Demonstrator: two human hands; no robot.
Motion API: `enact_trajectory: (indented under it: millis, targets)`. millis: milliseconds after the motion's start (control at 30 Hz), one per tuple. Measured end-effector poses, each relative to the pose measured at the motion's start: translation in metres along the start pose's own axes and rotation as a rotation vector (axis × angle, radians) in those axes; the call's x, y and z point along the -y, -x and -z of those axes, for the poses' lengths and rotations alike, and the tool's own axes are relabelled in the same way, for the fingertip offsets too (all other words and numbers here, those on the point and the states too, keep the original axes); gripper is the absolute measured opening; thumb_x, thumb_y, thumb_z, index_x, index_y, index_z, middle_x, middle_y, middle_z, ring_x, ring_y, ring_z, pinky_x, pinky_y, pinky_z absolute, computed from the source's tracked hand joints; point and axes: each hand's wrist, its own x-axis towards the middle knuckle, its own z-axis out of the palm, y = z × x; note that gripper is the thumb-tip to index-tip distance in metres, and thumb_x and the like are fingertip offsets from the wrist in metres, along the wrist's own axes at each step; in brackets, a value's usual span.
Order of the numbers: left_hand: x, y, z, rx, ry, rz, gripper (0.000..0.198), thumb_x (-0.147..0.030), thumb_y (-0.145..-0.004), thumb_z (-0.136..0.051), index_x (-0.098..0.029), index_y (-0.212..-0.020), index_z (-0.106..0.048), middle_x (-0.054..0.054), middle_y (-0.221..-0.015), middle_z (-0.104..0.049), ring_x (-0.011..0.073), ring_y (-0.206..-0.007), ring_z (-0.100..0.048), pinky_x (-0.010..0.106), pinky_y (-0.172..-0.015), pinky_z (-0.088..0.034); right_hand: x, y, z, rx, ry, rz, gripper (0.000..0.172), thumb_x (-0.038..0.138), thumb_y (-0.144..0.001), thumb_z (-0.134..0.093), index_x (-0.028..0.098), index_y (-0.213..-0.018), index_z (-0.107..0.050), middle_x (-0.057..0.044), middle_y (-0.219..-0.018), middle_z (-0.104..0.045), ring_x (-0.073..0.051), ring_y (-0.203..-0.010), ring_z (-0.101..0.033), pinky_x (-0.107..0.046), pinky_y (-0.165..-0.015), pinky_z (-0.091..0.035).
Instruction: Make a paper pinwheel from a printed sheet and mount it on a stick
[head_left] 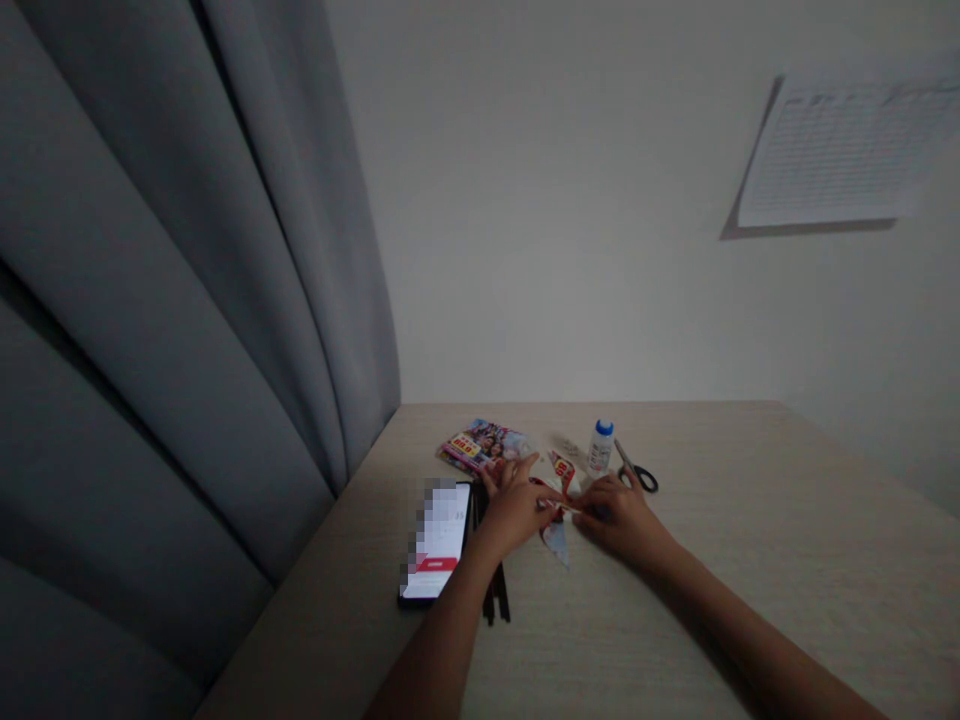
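A folded piece of printed paper (556,541) with several pointed, petal-like blades lies between my hands, red and white with a pale blue tip. My left hand (516,507) pinches its left side between thumb and finger, the other fingers raised. From the right, my right hand (619,512) is closed on the paper's other side, its fingertips partly hidden. One blade (562,472) with red and yellow print stands up at the back. Under my left wrist lie several thin dark sticks (501,595), partly covered by the forearm.
A phone (437,560) with a lit screen lies left of the sticks. Behind my left hand is a colourful printed flyer (480,445). A glue bottle (600,450) with a blue cap and black-handled scissors (645,480) are beyond my right hand. A grey curtain (225,250) hangs along the left.
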Motion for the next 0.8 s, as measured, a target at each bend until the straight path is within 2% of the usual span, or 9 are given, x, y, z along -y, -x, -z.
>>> enact_trajectory:
  millis: [300, 800]
  targets:
    - [0.0026, 0.0004, -0.0016, 0.043, -0.046, 0.008, 0.026, -0.044, -0.088, -0.065, -0.052, -0.113, -0.071, -0.002, -0.163, -0.028, 0.0412, -0.150, -0.013, 0.081, -0.105, 0.008, -0.0009, 0.0000, -0.0013, -0.001, -0.011, -0.011, 0.017, 0.037, -0.085, -0.065, 0.029, -0.096, -0.076, -0.004, -0.097, -0.075, -0.027, -0.110, -0.062, -0.067, -0.115, -0.004]
    - [-0.0007, 0.0017, 0.0033, 0.096, -0.046, 0.039, 0.029, -0.047, -0.090, -0.061, -0.052, -0.117, -0.068, -0.005, -0.165, -0.023, 0.0420, -0.151, -0.008, 0.080, -0.106, 0.008, -0.0022, 0.0005, -0.0020, 0.016, -0.006, -0.020, 0.020, 0.039, -0.086, -0.062, 0.029, -0.098, -0.076, -0.005, -0.100, -0.075, -0.028, -0.111, -0.061, -0.065, -0.116, -0.006]
